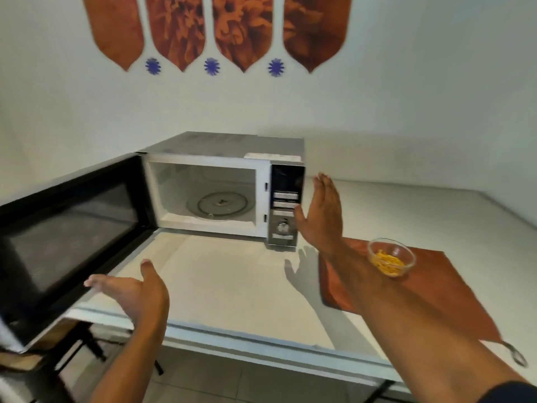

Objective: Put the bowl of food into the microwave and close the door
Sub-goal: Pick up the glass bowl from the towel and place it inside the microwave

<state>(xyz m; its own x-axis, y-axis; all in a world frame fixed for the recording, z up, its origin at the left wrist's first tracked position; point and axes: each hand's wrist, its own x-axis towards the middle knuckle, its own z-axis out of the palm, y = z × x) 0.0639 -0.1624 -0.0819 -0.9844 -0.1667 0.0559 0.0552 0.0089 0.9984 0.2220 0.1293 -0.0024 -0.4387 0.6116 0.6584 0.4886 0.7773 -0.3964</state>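
Note:
A silver and white microwave stands on the white table against the wall. Its black door is swung wide open to the left, showing a bare glass turntable inside. A small clear glass bowl of yellow food rests on a brown mat to the right of the microwave. My left hand is open, its fingertips at the lower edge of the door. My right hand is open and flat, raised just in front of the control panel, left of the bowl and holding nothing.
The white table has a front edge running across the lower part of the view. Black chair or stand legs show below the open door on the tiled floor. Brown and blue decorations hang on the wall.

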